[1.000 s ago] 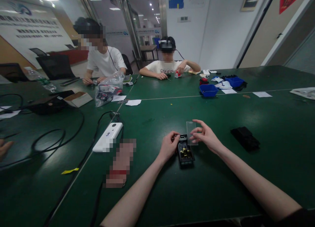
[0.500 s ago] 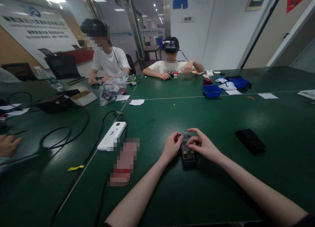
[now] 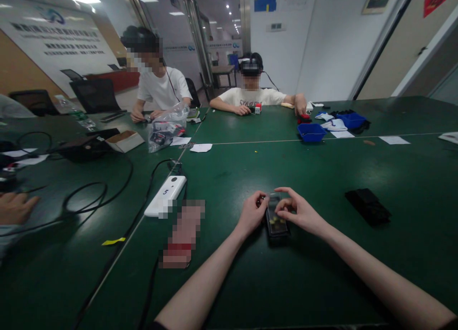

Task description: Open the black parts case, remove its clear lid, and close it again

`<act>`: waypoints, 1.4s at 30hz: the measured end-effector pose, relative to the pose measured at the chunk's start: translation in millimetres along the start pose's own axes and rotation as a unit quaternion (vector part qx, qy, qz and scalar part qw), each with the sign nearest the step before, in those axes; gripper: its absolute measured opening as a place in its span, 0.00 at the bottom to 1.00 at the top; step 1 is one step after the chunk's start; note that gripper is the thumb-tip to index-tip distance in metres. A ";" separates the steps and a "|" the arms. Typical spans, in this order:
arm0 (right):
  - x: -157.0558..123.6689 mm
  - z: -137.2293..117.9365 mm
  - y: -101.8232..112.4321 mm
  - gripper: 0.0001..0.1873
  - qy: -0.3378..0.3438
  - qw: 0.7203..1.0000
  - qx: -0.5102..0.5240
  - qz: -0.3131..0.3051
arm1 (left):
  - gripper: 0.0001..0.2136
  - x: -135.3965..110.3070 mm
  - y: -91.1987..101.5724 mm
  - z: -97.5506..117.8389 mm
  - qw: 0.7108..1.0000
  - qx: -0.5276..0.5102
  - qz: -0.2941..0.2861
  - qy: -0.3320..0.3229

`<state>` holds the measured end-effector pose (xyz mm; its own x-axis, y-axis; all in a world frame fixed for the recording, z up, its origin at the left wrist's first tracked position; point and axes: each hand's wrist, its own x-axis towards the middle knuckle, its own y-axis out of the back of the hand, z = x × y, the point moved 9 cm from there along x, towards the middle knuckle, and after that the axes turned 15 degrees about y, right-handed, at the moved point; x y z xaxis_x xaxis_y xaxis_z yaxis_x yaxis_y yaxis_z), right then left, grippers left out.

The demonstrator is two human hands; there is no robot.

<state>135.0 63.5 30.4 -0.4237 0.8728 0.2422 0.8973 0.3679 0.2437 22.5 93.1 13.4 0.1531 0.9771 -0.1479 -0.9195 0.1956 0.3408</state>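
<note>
A small dark rectangular box (image 3: pixel 277 228) lies on the green table in front of me, with a see-through top and small yellowish bits showing beneath it. My left hand (image 3: pixel 253 209) has its fingers curled and pinched at the box's far left edge. Over the right side of the same box is my right hand (image 3: pixel 298 209), its index finger stretched toward the far edge. The right thumb and the other fingers are bent above the clear top, apart from one another. Whether the right fingertips press on the top is hard to tell.
To the right lies a black folded stack (image 3: pixel 368 206). On the left are a white power bank (image 3: pixel 166 195), a blurred-out pinkish slab (image 3: pixel 184 232) and black cables (image 3: pixel 86 208). Blue trays (image 3: pixel 311 132) stand farther back. Two people sit opposite; another person's hand (image 3: pixel 17 208) shows at the left edge.
My hands and the box keep nearly the same pose. The view has shifted slightly. Across the table, a person's raised hand has come down to a red item behind the blue tray.
</note>
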 end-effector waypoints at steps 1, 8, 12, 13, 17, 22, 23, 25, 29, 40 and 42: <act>0.1 -0.1 0.0 0.27 0.000 1.000 0.000 0.000 | 0.10 0.0 0.0 -0.2 1.000 -0.001 0.000 0.000; -0.5 9.5 0.2 0.28 -0.020 0.999 0.042 0.015 | 0.11 1.3 -0.1 -1.5 1.000 -0.001 0.001 0.000; -1.5 13.2 -0.6 0.28 -0.030 0.998 0.052 0.010 | 0.10 1.0 1.4 0.6 1.000 0.008 0.010 -0.008; -1.7 13.4 -0.7 0.28 -0.031 0.998 0.051 0.008 | 0.10 1.0 1.7 0.7 1.000 0.010 0.012 -0.009; -1.5 13.3 -0.6 0.28 -0.028 0.998 0.051 0.004 | 0.11 1.3 1.7 0.2 1.000 0.013 0.011 -0.008; -1.4 12.6 -0.3 0.28 -0.021 0.997 0.068 0.016 | 0.10 1.0 2.0 0.5 1.000 0.011 0.010 -0.005; -1.5 12.3 -0.3 0.28 -0.020 0.998 0.063 0.016 | 0.10 0.9 2.2 0.7 1.000 0.011 0.011 -0.006; -1.8 11.9 -1.0 0.28 -0.019 0.998 0.055 0.010 | 0.10 0.8 2.6 0.9 1.000 0.011 0.013 -0.006; -2.5 12.1 -2.0 0.28 -0.022 0.999 0.048 -0.008 | 0.10 1.4 2.4 0.4 1.000 0.011 0.013 -0.009; -1.2 6.6 7.6 0.26 -0.003 0.999 -0.047 -0.005 | 0.13 3.0 -3.0 -10.6 0.998 -0.049 -0.030 0.029; -1.4 7.1 8.7 0.25 -0.002 0.998 -0.059 0.000 | 0.14 3.0 -5.3 -13.7 0.995 -0.074 -0.048 0.046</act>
<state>144.2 67.7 25.5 -0.4235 0.8739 0.2387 0.8760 0.3279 0.3537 22.9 93.8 -1.5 0.2157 0.9411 -0.2603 -0.9464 0.2671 0.1816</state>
